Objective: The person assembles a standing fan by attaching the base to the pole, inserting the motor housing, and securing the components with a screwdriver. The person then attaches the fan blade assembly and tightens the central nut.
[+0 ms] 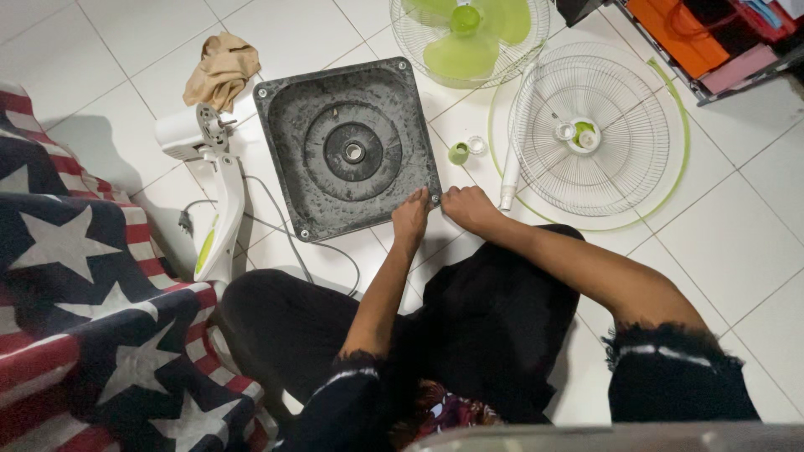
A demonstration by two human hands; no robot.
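I sit on a white tiled floor (pixel 737 226), a star-and-stripe cloth (pixel 92 310) on my left. The dark square fan base (pixel 347 146) lies upside down before me, with a wire grille (pixel 599 130) to its right. My left hand (pixel 410 219) and right hand (pixel 469 208) pinch its near corner, fingers closed on the edge.
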